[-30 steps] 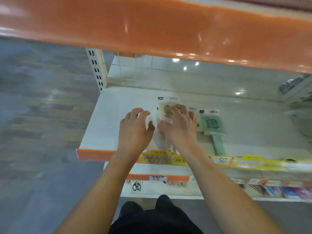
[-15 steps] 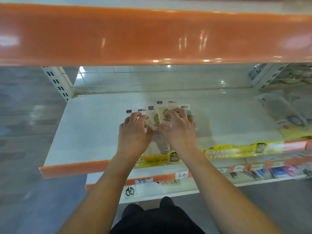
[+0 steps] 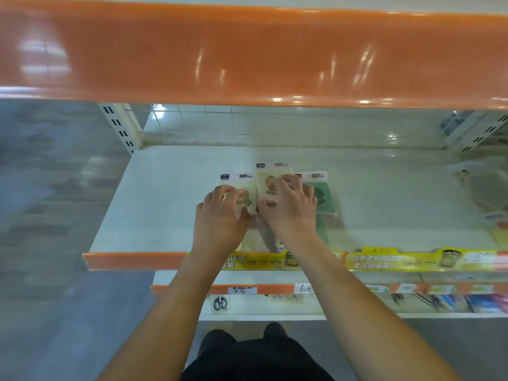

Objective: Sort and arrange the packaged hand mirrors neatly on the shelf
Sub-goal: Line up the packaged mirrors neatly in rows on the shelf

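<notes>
Three packaged hand mirrors lie side by side, handles toward me, on the white shelf [image 3: 170, 204]. My left hand [image 3: 220, 218] rests on the left cream mirror [image 3: 240, 185], fingers bent over its face and thumb at its right edge. With thumb and curled fingers, my right hand [image 3: 290, 210] holds the middle cream mirror [image 3: 270, 173], which sits slightly farther back. The green mirror [image 3: 324, 196] lies just right of my right hand, partly under it. The mirror handles are mostly hidden by my hands and wrists.
An orange-fronted upper shelf [image 3: 247, 56] overhangs the work area. Clear-bagged goods [image 3: 483, 188] lie at the shelf's right end. A yellow label strip [image 3: 412, 261] runs along the front edge. A lower shelf holds scissors [image 3: 220, 302] and stationery. A slotted upright [image 3: 118, 127] stands at the left.
My left hand moved from the bare shelf onto the left cream mirror. My right hand stays on the middle mirror. The camera view swung, so the shelf shifted in frame.
</notes>
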Demonstrator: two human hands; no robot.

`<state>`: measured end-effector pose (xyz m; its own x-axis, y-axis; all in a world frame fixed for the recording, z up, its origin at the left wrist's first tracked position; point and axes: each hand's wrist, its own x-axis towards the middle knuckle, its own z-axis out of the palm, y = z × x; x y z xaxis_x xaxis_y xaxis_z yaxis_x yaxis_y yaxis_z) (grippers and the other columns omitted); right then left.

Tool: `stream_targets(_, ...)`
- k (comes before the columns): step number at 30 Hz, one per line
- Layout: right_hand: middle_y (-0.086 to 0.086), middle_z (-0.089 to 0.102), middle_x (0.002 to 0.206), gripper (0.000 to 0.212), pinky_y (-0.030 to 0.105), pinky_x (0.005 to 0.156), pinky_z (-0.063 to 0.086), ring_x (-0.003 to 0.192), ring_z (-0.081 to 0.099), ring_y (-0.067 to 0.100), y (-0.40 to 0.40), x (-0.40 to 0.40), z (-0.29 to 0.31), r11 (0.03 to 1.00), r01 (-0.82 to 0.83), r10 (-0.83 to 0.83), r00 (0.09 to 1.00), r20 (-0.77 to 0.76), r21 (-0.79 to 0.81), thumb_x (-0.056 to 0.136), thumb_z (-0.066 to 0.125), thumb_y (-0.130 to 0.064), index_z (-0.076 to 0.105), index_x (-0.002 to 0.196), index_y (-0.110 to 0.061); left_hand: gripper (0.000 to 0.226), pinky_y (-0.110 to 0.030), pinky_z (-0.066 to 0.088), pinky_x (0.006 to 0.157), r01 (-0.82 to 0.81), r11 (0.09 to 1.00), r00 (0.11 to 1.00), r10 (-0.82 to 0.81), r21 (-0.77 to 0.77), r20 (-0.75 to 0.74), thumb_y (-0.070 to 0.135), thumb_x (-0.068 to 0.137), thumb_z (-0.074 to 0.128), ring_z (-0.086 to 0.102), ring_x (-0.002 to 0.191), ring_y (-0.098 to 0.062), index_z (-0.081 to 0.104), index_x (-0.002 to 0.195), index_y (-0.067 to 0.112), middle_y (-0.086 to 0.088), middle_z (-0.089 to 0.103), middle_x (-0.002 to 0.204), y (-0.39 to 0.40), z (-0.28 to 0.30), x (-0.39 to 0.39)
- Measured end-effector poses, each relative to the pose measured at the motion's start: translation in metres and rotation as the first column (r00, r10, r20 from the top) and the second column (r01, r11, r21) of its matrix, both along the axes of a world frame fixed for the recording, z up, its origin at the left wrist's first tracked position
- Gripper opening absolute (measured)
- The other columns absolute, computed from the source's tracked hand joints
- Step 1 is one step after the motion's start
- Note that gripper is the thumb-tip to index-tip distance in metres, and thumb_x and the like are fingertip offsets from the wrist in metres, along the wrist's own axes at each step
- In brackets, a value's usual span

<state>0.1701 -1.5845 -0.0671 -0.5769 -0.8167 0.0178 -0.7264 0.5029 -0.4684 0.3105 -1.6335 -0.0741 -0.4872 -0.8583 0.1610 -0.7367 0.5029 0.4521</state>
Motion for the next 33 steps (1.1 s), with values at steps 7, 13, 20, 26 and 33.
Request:
stream_targets(7,-0.002,0.034,0.141,0.048,0.041,0.110,0.024,0.130,0.026,0.029,0.005,0.000,-0.020,0.996,-0.082,0.084,0.995,-0.051,0.044,0.086,0.060,-0.045,0.051,0.131,-0.031,0.037,-0.042,0.041,0.092,-0.005,1.000,1.000,0.005,0.003,-0.006,0.025,0.083,0.064,0.051,0.117,-0.028,0.061,0.119,0.015,-0.005,0.055,0.125,-0.003,-0.010,0.000)
stream_targets(13,-0.002,0.043,0.141,0.038,0.042,0.109,0.027,0.134,0.030,0.025,0.011,-0.011,-0.017,0.995,-0.076,0.077,0.997,-0.001,-0.068,0.090,0.053,-0.032,0.058,0.128,-0.026,0.044,-0.037,0.033,0.097,0.042,0.999,0.999,-0.042,0.027,0.030,0.026,0.085,0.062,0.044,0.123,-0.024,0.055,0.128,0.019,-0.001,0.051,0.131,-0.006,-0.011,-0.011)
stream_targets(20,-0.004,0.049,0.138,0.048,0.037,0.108,0.029,0.136,0.033,0.021,0.032,-0.033,-0.022,0.996,-0.075,0.072,0.996,-0.056,-0.051,0.083,0.058,-0.017,0.058,0.130,-0.025,0.054,-0.036,0.031,0.102,0.105,0.994,0.987,-0.105,0.006,0.121,0.024,0.086,0.064,0.038,0.130,-0.021,0.048,0.137,0.026,0.004,0.046,0.141,-0.008,-0.013,-0.023)
stream_targets(26,-0.007,0.059,0.128,0.035,0.044,0.102,0.037,0.129,0.042,0.024,0.037,-0.034,-0.034,0.989,-0.069,0.059,0.995,-0.082,-0.128,0.086,0.061,-0.015,0.064,0.121,-0.021,0.043,-0.035,0.032,0.099,0.091,0.996,0.987,-0.087,-0.023,0.139,0.024,0.086,0.065,0.042,0.127,-0.020,0.057,0.128,0.023,0.008,0.052,0.135,-0.008,-0.017,-0.028)
stream_targets(33,-0.008,0.063,0.119,0.026,0.042,0.098,0.037,0.123,0.044,0.024,0.039,-0.037,-0.034,0.985,-0.066,0.055,0.996,-0.068,-0.160,0.088,0.068,-0.021,0.067,0.114,-0.022,0.034,-0.035,0.040,0.091,0.067,0.998,0.997,-0.067,-0.002,0.029,0.016,0.081,0.070,0.051,0.116,-0.020,0.065,0.114,0.020,0.006,0.063,0.120,-0.008,-0.023,-0.029)
